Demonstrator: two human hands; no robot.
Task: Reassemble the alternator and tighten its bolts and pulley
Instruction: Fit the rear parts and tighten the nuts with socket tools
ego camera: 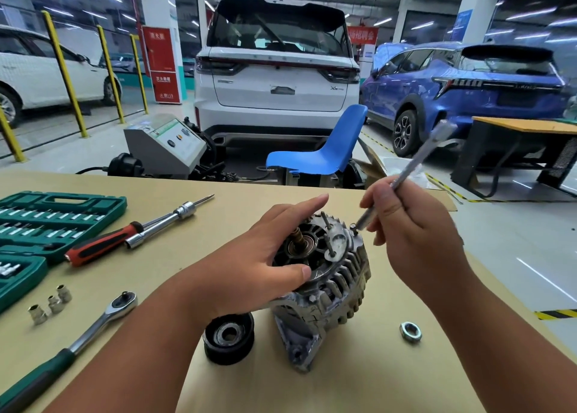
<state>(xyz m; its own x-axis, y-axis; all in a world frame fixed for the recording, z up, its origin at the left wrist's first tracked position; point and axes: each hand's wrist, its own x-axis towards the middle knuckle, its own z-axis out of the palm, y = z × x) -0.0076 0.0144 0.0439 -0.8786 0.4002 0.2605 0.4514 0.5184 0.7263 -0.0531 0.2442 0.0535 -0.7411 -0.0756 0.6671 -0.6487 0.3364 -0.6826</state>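
Note:
A grey finned alternator stands on the tan table with its shaft end facing up. My left hand rests on its top, thumb on the near rim and fingers stretched over the far side. Long through bolts stick up from the housing. My right hand grips a long metal extension bar, tilted, with its lower tip on a bolt head at the housing's far right edge. The black pulley lies in front of the alternator. Its hex nut lies to the right.
A green socket case lies at the left. Beside it are a red-handled screwdriver and a socket bar. A ratchet and three loose sockets lie at the front left. A blue chair and parked cars stand beyond the table.

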